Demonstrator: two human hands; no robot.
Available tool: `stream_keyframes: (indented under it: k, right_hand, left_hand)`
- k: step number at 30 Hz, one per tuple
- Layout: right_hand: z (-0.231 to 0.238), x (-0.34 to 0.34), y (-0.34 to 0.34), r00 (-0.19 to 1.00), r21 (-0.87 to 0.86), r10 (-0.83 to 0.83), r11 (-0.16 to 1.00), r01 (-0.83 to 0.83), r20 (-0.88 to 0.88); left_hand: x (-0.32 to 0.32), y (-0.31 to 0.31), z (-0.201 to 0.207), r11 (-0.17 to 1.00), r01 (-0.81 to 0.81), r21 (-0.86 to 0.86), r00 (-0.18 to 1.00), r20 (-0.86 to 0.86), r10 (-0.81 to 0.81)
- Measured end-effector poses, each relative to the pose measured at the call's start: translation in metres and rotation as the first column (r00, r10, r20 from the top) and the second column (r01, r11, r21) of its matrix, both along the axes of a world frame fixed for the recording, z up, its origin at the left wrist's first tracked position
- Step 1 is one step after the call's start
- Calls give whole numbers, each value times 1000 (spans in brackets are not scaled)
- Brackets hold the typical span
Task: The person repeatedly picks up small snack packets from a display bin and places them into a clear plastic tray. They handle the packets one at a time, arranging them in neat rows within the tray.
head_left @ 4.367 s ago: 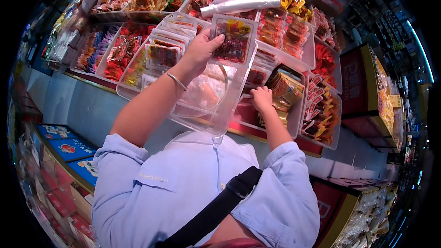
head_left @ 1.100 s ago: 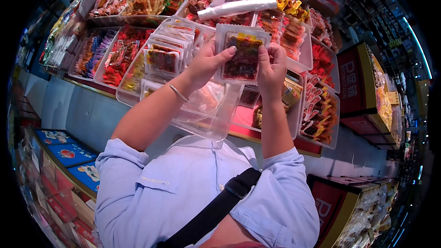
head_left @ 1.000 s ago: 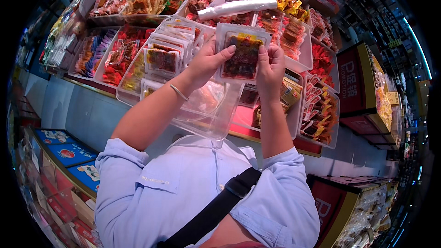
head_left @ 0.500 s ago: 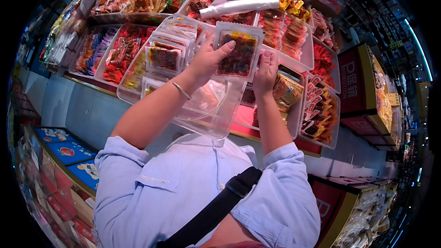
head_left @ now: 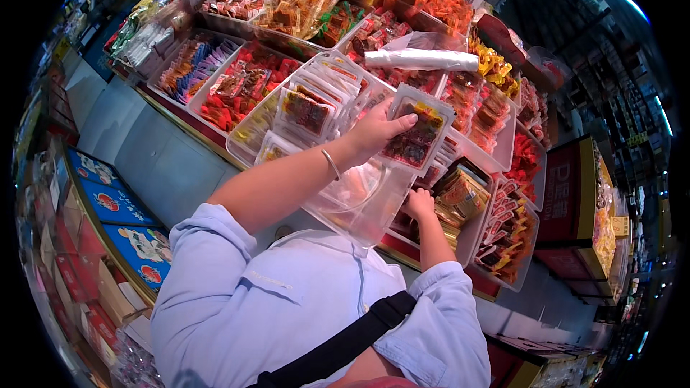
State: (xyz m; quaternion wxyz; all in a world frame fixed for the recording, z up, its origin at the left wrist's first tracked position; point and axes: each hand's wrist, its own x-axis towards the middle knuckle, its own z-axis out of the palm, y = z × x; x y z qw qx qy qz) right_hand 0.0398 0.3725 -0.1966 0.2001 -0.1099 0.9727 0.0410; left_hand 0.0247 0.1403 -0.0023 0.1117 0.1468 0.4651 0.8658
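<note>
My left hand (head_left: 384,131) grips a clear, flat snack packet (head_left: 418,129) with dark brown pieces inside and a yellow patch at its top. Its thumb lies across the packet's front. Lower and to the right, my right hand (head_left: 419,205) is down at a bin beside gold packets (head_left: 462,190). Its fingers look curled, and what they hold, if anything, is hidden. Under my left forearm stands a clear plastic bin (head_left: 366,223), part full of similar upright packets (head_left: 307,109).
Bins of wrapped snacks surround my hands, among them red packets (head_left: 248,82) and orange ones (head_left: 431,0). A white plastic roll (head_left: 422,59) lies across the bins beyond the held packet. At the right stands a dark red promotion stand (head_left: 560,194); blue-topped boxes (head_left: 108,201) are at the left.
My right hand has left the packet's right edge and moved down to the bin near the gold packets. My left hand still holds the packet, now tilted. The view has shifted.
</note>
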Motion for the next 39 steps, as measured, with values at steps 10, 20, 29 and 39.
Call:
stream_keyframes:
  k: [10, 20, 29, 39]
  right_hand:
    - [1, -21, 5, 973, -361, 163, 928, -95, 162]
    - [80, -33, 50, 883, -981, -429, -122, 154, 192]
    - [170, 3, -16, 845, -971, -534, -199, -131, -4]
    - [183, 11, -26, 873, -956, -487, -248, -158, -18]
  left_hand:
    - [-3, -2, -1, 996, -81, 40, 997, 7, 80]
    - [-3, 0, -2, 982, -150, 116, 981, 144, 133]
    - [-5, 2, -2, 993, -111, 26, 989, 99, 108]
    - [-3, -3, 7, 992, -92, 81, 989, 121, 82]
